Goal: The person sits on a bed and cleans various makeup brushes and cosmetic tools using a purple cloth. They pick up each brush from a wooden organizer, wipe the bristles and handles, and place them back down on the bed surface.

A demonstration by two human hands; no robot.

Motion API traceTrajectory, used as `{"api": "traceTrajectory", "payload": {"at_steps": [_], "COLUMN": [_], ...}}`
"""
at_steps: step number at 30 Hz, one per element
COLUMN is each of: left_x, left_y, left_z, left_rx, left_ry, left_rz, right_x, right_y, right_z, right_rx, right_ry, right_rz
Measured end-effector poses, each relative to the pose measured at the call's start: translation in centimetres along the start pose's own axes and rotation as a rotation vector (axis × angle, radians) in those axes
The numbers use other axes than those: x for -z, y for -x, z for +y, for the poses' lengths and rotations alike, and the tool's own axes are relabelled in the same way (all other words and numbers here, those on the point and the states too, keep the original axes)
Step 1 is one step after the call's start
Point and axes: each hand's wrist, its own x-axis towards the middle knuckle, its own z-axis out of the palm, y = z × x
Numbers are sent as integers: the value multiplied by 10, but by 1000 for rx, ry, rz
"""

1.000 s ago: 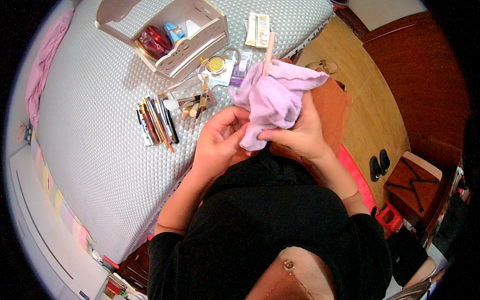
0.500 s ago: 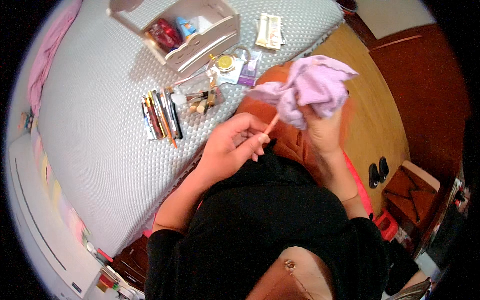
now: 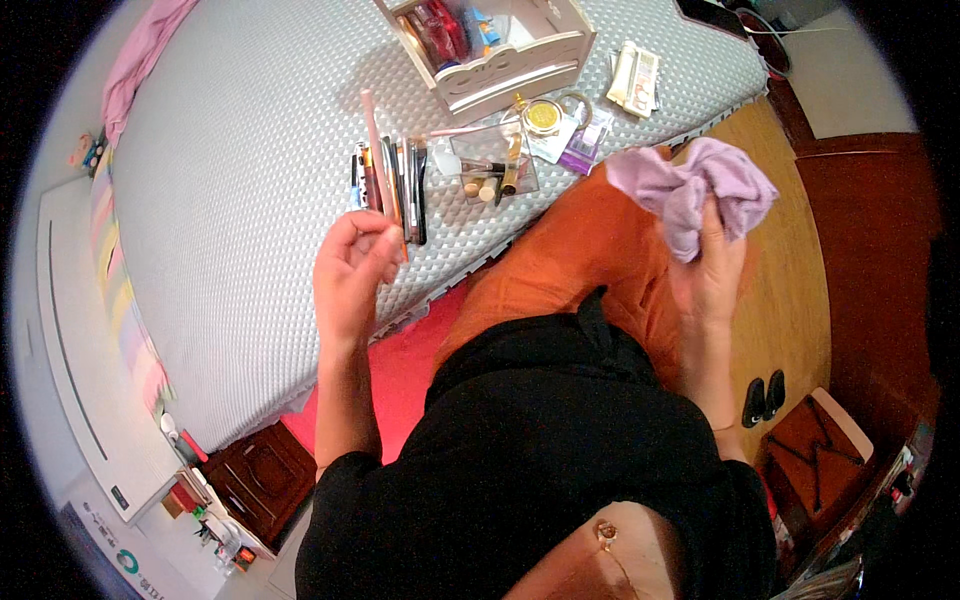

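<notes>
My left hand (image 3: 350, 265) is closed in a pinch on a slim pink pencil-like stick (image 3: 372, 140), which points up and away over the bed. Under and beside it lies a row of makeup pencils and pens (image 3: 413, 190) on the quilted mattress. Out to the right, above my knee, my right hand (image 3: 705, 265) grips a crumpled lilac cloth (image 3: 715, 190). A clear tray (image 3: 463, 190) holding a brush and small tubes rests to the right of the pencils.
A pale organizer box (image 3: 545, 75) with pouches inside stands farther back. Near it lie a round yellow-lidded compact (image 3: 542, 117), a purple packet (image 3: 582, 150) and white packets (image 3: 634, 80). A phone (image 3: 712, 14) rests at the far edge. Black slippers (image 3: 763, 398) sit on the floor.
My left hand has moved left with the pink stick, away from the cloth and over to the row of pencils. My right hand has shifted right, still gripping the cloth. The view has shifted too.
</notes>
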Motion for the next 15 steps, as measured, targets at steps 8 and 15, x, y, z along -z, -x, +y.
{"api": "traceTrajectory", "payload": {"at_steps": [8,15], "left_x": [18,9], "left_y": [-26,-26], "left_z": [-39,-39], "left_rx": [21,-100], "left_ry": [-512,-812], "left_rz": [130,174], "right_x": [-6,-6], "right_y": [11,11], "right_z": [9,12], "right_rx": [-105,-120], "right_ry": [20,-2], "right_rz": [-53,-39]}}
